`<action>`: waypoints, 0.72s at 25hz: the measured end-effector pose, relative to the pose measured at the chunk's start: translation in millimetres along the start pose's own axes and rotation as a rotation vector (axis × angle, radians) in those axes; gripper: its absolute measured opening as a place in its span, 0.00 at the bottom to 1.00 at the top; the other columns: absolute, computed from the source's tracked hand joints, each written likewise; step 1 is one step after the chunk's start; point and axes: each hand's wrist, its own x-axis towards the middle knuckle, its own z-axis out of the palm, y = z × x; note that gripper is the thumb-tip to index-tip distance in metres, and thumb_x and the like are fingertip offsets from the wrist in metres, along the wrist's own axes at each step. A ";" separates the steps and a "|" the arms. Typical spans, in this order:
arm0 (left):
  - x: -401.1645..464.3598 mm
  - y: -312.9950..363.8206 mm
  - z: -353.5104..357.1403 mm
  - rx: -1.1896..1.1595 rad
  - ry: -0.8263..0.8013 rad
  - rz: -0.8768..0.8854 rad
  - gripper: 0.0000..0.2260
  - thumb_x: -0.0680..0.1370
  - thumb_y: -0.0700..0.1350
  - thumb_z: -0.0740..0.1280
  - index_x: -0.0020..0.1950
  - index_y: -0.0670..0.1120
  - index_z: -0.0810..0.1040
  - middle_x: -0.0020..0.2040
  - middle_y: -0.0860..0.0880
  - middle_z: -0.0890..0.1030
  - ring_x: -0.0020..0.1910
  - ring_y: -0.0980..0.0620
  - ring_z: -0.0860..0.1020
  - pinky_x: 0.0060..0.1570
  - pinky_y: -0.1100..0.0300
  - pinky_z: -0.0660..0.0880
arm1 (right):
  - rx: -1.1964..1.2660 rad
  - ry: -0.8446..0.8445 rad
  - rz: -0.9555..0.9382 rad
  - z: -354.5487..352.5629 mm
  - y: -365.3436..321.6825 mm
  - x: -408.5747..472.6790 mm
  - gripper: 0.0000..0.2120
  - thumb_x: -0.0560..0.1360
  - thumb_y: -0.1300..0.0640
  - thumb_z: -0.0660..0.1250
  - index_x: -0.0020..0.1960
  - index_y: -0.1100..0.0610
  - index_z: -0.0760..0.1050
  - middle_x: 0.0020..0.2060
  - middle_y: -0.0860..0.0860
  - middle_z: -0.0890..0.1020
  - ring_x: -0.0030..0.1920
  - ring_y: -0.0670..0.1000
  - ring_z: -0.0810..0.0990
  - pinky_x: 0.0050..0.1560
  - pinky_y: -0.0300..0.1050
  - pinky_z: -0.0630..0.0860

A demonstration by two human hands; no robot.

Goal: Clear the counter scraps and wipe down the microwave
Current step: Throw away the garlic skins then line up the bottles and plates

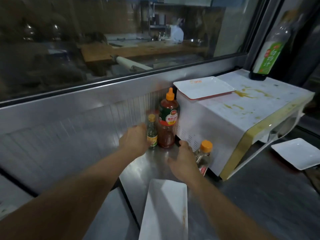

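A: Your left hand (136,137) grips the small bottle (152,131). Right?

B: Right hand (183,161) curls round the spice jar (203,156), against the microwave (230,118).

A: Microwave?

B: On the counter (155,163), top stained, tray (204,89) on it; sauce bottle (168,118) beside.

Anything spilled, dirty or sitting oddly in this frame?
Yes. Yellow-brown streaks smear the microwave top, near a white tray that overhangs its back corner. The orange-capped bottle by the right hand leans tilted against the microwave's side.
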 end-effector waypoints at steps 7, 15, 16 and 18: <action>-49.3 42.7 3.2 -0.096 -0.093 0.125 0.25 0.71 0.50 0.73 0.65 0.49 0.69 0.60 0.47 0.77 0.56 0.45 0.77 0.54 0.50 0.77 | -0.005 0.168 0.051 -63.7 6.0 -54.0 0.26 0.73 0.59 0.67 0.67 0.60 0.62 0.61 0.59 0.72 0.60 0.58 0.72 0.48 0.40 0.63; -50.8 89.1 70.5 -0.156 -0.231 0.164 0.31 0.66 0.53 0.76 0.64 0.48 0.66 0.59 0.46 0.77 0.58 0.46 0.76 0.55 0.48 0.76 | -0.012 0.172 0.106 -107.8 59.1 -64.5 0.34 0.72 0.56 0.70 0.72 0.60 0.58 0.66 0.59 0.69 0.65 0.58 0.70 0.61 0.46 0.70; -47.8 93.0 78.8 -0.167 -0.234 0.159 0.32 0.65 0.54 0.76 0.64 0.48 0.66 0.58 0.46 0.77 0.57 0.46 0.76 0.54 0.48 0.76 | 0.001 0.164 0.113 -110.3 66.4 -63.4 0.34 0.72 0.56 0.71 0.71 0.60 0.58 0.66 0.58 0.69 0.65 0.57 0.70 0.61 0.47 0.70; -39.8 99.6 94.2 -0.175 -0.232 0.131 0.34 0.65 0.55 0.76 0.65 0.47 0.65 0.57 0.46 0.77 0.56 0.45 0.77 0.53 0.49 0.76 | 0.006 0.148 0.103 -113.7 81.6 -58.1 0.32 0.71 0.58 0.71 0.70 0.61 0.60 0.65 0.58 0.70 0.64 0.58 0.70 0.61 0.50 0.72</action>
